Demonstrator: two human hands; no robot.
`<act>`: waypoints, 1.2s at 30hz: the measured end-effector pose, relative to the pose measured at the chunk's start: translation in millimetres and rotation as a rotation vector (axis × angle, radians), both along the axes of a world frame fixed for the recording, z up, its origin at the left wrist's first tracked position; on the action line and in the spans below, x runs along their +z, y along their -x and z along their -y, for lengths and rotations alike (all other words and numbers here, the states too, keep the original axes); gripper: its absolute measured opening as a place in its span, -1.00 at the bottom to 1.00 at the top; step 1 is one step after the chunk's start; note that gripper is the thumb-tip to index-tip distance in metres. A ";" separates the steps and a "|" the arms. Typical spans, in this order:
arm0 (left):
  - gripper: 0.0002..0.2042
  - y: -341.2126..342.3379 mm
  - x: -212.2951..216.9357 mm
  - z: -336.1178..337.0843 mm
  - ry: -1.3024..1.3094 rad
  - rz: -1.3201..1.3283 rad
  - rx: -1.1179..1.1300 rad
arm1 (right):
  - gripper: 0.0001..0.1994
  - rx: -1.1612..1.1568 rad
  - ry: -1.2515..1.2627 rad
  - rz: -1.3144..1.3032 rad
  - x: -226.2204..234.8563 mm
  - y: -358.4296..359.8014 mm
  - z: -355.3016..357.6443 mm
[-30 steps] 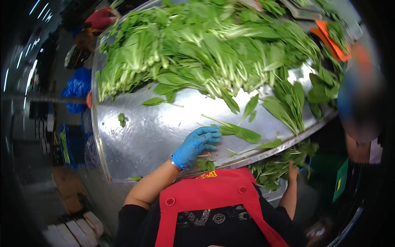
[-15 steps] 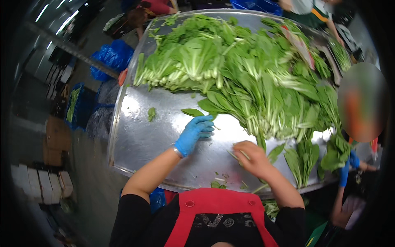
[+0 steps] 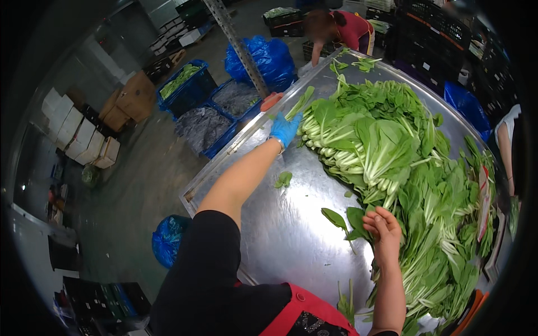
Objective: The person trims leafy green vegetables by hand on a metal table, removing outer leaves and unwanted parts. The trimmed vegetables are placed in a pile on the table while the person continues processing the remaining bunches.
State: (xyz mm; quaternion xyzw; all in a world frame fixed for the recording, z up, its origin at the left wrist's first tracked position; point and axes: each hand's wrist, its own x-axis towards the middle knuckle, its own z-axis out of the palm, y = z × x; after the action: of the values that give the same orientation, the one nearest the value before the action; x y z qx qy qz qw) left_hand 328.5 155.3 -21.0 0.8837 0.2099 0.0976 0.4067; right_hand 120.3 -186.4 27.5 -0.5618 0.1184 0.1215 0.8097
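Note:
My left hand (image 3: 284, 129), in a blue glove, reaches far out over the steel table (image 3: 291, 235) and is shut on a long green stalk (image 3: 300, 103) at the left edge of the big heap of leafy greens (image 3: 403, 168). My bare right hand (image 3: 384, 229) is nearer my body, its fingers curled on dark leaves (image 3: 350, 218) at the near edge of the heap. A small loose leaf (image 3: 283, 179) lies on the bare steel between my arms.
Blue crates (image 3: 193, 89) with greens and grey stuff stand on the floor left of the table, beside a blue bag (image 3: 263, 59) and a metal post. Another person (image 3: 336, 31) bends over the far end. Cardboard boxes (image 3: 84, 134) line the left wall. A blue bag (image 3: 168, 246) sits near my left.
My left hand has stretched away from the table's middle to the far edge of the heap and taken a stalk. My right hand has moved onto leaves. The view swung left.

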 end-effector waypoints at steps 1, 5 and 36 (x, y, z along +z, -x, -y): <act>-0.07 -7.9 -2.0 -2.0 0.108 -0.124 -0.005 | -0.70 0.029 -0.031 -0.033 2.9 -9.6 -9.2; -0.17 -40.2 -11.0 23.4 0.120 -0.248 -0.299 | -0.57 0.036 -0.030 -0.061 -4.9 -50.6 -42.6; -0.65 53.6 48.2 110.4 0.649 -0.031 -0.574 | -0.32 0.246 0.277 -0.142 3.9 -116.1 -42.9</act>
State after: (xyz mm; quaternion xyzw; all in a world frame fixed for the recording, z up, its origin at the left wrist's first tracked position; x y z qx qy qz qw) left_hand 274.9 44.9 27.2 0.7338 -0.0187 -0.1037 0.6712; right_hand 236.4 -143.5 31.4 -0.6680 0.1213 0.2414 0.6934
